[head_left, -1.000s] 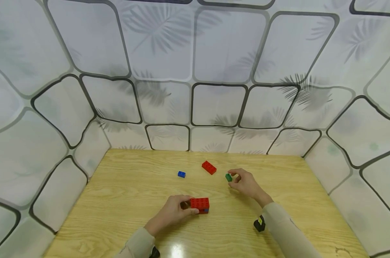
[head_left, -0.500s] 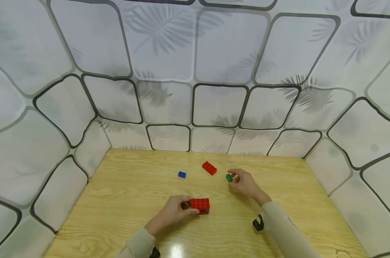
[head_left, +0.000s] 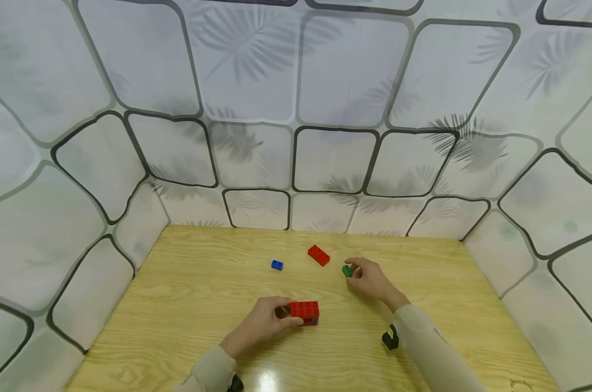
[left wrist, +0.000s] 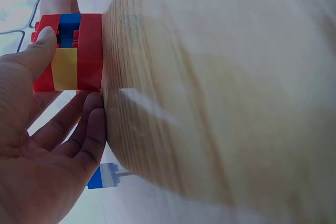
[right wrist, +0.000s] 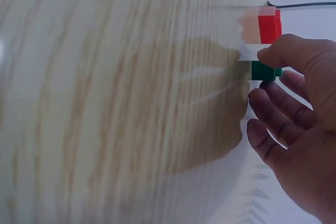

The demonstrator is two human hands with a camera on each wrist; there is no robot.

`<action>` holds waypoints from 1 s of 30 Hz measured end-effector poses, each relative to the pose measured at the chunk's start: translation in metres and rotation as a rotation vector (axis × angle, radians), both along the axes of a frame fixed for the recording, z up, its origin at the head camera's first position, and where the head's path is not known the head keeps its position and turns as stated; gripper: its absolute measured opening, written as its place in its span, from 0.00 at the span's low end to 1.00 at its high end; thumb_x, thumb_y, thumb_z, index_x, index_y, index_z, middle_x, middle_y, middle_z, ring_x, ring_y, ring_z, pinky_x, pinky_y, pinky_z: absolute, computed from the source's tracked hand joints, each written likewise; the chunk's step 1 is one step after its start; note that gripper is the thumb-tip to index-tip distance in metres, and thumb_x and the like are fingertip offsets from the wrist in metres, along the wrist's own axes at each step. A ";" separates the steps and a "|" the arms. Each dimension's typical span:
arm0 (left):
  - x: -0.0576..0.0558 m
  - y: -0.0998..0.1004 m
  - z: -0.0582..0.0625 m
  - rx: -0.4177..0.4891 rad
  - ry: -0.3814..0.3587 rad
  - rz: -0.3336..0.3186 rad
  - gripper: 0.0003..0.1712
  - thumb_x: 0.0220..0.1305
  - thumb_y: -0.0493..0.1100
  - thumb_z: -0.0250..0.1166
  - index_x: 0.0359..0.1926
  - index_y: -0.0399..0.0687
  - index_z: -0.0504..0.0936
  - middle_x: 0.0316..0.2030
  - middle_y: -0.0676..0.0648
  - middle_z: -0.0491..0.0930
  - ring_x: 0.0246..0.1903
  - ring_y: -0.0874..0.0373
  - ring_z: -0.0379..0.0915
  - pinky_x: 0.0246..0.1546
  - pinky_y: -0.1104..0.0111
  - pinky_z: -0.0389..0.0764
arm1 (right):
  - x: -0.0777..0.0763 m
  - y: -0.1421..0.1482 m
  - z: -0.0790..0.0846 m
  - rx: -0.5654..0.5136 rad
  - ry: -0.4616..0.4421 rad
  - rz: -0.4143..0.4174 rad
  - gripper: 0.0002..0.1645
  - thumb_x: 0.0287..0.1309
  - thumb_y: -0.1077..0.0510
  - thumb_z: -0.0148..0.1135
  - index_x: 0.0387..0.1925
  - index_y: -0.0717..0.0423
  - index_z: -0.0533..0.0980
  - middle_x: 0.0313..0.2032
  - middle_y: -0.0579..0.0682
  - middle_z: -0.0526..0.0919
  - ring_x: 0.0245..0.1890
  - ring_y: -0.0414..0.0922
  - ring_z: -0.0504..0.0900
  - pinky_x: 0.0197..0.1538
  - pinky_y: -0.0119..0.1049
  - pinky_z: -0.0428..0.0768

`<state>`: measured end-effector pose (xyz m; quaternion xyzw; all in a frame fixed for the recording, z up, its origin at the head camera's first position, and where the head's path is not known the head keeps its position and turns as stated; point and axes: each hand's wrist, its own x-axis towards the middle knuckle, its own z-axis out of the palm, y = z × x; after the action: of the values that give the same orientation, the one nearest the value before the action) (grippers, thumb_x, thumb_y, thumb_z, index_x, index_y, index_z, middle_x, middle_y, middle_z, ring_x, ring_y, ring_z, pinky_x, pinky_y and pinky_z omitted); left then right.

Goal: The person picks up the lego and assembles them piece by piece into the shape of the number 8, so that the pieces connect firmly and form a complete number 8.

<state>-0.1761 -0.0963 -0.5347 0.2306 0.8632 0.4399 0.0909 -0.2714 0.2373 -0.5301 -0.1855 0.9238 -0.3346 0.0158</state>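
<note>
My left hand [head_left: 264,321] grips a small stack of toy building bricks [head_left: 304,311] standing on the wooden table. In the left wrist view the stack [left wrist: 89,51] has red bricks on its two outer layers, with a blue brick [left wrist: 69,22] and a yellow brick [left wrist: 65,69] between them. The thumb lies against its side. Farther right, my right hand [head_left: 371,280] holds a small green brick [head_left: 347,270] at the table surface, thumb on one side and a finger on the other. The right wrist view shows this green brick [right wrist: 262,71] between the fingertips, its stud pointing up off the table.
A loose red brick [head_left: 319,255] lies left of and beyond my right hand. A small blue brick [head_left: 277,265] lies farther left. Patterned fabric walls [head_left: 257,209] border the table [head_left: 188,283] at the back and both sides.
Both hands stay nearly in place. The green brick has shifted very slightly left along with my right hand, relative to the loose bricks. The stack in my left hand has not visibly changed.
</note>
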 end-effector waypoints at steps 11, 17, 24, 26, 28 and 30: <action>0.000 0.001 0.003 -0.002 -0.008 0.001 0.23 0.68 0.58 0.72 0.55 0.48 0.89 0.39 0.56 0.86 0.34 0.67 0.72 0.36 0.73 0.76 | -0.002 -0.004 -0.004 0.031 -0.007 0.008 0.31 0.62 0.64 0.70 0.66 0.67 0.75 0.44 0.57 0.85 0.38 0.44 0.80 0.42 0.39 0.81; 0.001 0.001 0.004 0.002 -0.019 0.004 0.24 0.68 0.58 0.73 0.56 0.47 0.88 0.39 0.55 0.86 0.34 0.66 0.73 0.36 0.73 0.76 | 0.000 -0.006 0.000 0.027 -0.008 0.013 0.30 0.62 0.64 0.70 0.65 0.68 0.76 0.43 0.56 0.85 0.38 0.44 0.81 0.42 0.39 0.81; 0.001 0.001 0.002 0.004 0.031 -0.003 0.21 0.67 0.57 0.73 0.52 0.48 0.89 0.38 0.54 0.87 0.34 0.66 0.74 0.36 0.73 0.77 | 0.000 -0.007 -0.002 0.033 -0.011 -0.002 0.27 0.63 0.63 0.69 0.62 0.67 0.78 0.43 0.56 0.85 0.39 0.44 0.81 0.42 0.40 0.81; 0.001 0.002 0.002 0.002 0.043 -0.006 0.21 0.67 0.56 0.74 0.51 0.47 0.89 0.38 0.54 0.87 0.34 0.66 0.74 0.36 0.73 0.77 | 0.000 -0.007 -0.003 0.029 -0.012 -0.010 0.26 0.63 0.63 0.69 0.62 0.67 0.79 0.43 0.56 0.85 0.38 0.44 0.80 0.43 0.40 0.81; 0.001 0.002 0.003 0.000 0.047 -0.005 0.21 0.67 0.56 0.74 0.52 0.47 0.89 0.38 0.53 0.87 0.34 0.66 0.74 0.36 0.73 0.77 | 0.000 -0.007 -0.003 0.025 -0.010 -0.012 0.26 0.63 0.63 0.69 0.61 0.67 0.79 0.43 0.56 0.85 0.38 0.44 0.80 0.43 0.39 0.81; 0.002 0.002 0.003 -0.003 0.049 -0.005 0.21 0.67 0.56 0.74 0.52 0.47 0.89 0.38 0.53 0.87 0.34 0.66 0.74 0.36 0.73 0.77 | 0.000 -0.007 -0.004 0.025 -0.005 -0.011 0.26 0.63 0.62 0.69 0.61 0.67 0.79 0.42 0.55 0.85 0.38 0.44 0.80 0.42 0.39 0.81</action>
<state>-0.1746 -0.0938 -0.5316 0.2432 0.8651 0.4328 0.0714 -0.2714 0.2306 -0.5339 -0.1791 0.9289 -0.3235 0.0187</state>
